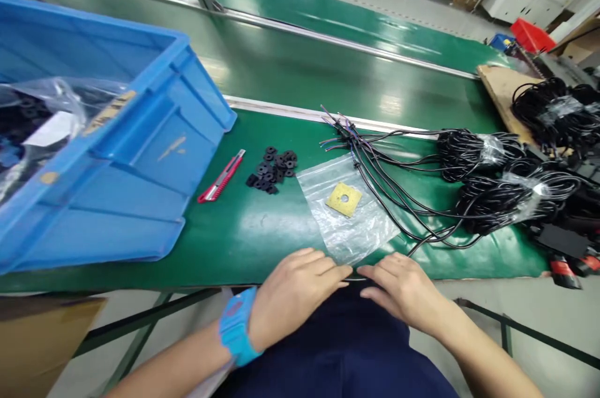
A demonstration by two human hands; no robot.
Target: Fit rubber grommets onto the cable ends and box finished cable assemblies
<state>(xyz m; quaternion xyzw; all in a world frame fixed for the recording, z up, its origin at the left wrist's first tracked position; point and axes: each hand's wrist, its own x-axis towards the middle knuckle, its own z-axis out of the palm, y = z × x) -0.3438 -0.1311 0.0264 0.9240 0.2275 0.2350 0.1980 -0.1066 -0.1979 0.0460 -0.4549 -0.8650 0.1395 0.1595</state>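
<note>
My left hand [300, 285], with a blue band [238, 326] at the wrist, rests on the front edge of the green table. My right hand [398, 285] lies on the same edge a little to the right, its fingertips close to those of my left. Both hands have loosely stretched fingers and nothing visible in them. Just beyond them lies a clear plastic bag [340, 238], with a yellow square pad [344, 199] with a round hole on top. Black cables [398, 198] with stripped, coloured wire ends reach across the bag's right side.
A big blue bin [187, 129] with bagged parts stands at the left. Between it and the bag lie a red utility knife [222, 179] and a pile of small black pieces [272, 170]. Tied cable coils [515, 198] fill the right side. A metal rail [281, 109] runs behind.
</note>
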